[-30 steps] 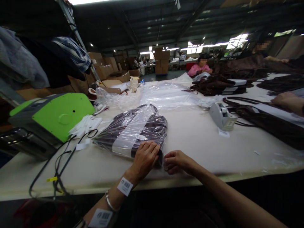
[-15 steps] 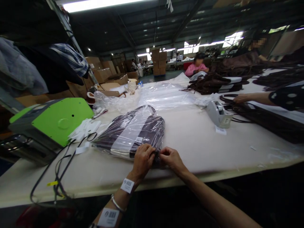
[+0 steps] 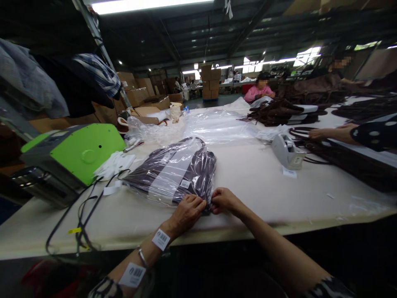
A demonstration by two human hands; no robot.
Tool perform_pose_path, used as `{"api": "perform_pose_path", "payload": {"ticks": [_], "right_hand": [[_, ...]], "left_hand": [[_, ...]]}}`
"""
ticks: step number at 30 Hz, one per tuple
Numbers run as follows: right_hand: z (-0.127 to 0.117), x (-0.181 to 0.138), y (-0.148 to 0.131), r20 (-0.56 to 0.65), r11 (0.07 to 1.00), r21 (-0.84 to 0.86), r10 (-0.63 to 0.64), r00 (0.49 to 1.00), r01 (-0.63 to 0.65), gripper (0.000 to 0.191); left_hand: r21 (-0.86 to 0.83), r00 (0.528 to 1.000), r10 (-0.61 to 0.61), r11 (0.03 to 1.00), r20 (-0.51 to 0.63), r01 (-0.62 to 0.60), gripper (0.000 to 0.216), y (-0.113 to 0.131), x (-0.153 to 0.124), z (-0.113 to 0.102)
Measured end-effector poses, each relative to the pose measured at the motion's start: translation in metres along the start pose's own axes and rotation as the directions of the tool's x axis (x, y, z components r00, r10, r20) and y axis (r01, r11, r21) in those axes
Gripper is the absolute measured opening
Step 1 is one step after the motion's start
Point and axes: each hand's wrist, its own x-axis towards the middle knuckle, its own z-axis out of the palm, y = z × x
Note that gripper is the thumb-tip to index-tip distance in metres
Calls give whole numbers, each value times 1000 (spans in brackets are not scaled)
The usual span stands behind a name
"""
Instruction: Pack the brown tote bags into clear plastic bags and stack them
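Observation:
A dark brown bag with a pale band, wrapped in a clear plastic bag (image 3: 176, 174), lies on the cream table (image 3: 248, 186) in front of me. My left hand (image 3: 186, 211) rests on the near end of the package with its fingers curled onto the plastic. Right beside it, my right hand (image 3: 223, 200) pinches the same near edge of the plastic. The two hands almost touch at the package's near right corner. Barcode stickers are stuck to my left wrist and forearm.
A green and grey machine (image 3: 71, 155) with black cables (image 3: 80, 215) stands at the left. A grey tape dispenser (image 3: 287, 151) sits to the right. Another person's arm (image 3: 341, 133) reaches over dark bags at the far right. Loose plastic sheets (image 3: 214, 124) lie beyond.
My hands have drawn together at the package's near edge, from apart a second ago. The other person's arm on the right has reached further onto the dark bags.

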Motion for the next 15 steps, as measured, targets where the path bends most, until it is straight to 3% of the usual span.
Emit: {"api": "perform_pose_path", "payload": {"ticks": [2, 5, 10, 15], "right_hand": [[-13, -10, 2, 113, 993, 103, 40, 993, -52, 24], [-27, -25, 10, 218, 978, 183, 63, 974, -104, 42], [-14, -34, 15, 260, 978, 186, 43, 965, -94, 66], [11, -26, 12, 242, 907, 401, 32, 970, -130, 44]], "left_hand": [[59, 998, 61, 996, 17, -62, 23, -3, 3, -4], [122, 990, 138, 983, 9, -138, 14, -8, 9, -4], [148, 976, 155, 980, -154, -133, 17, -13, 15, 2], [64, 972, 55, 997, -227, -42, 17, -5, 9, -7]]}}
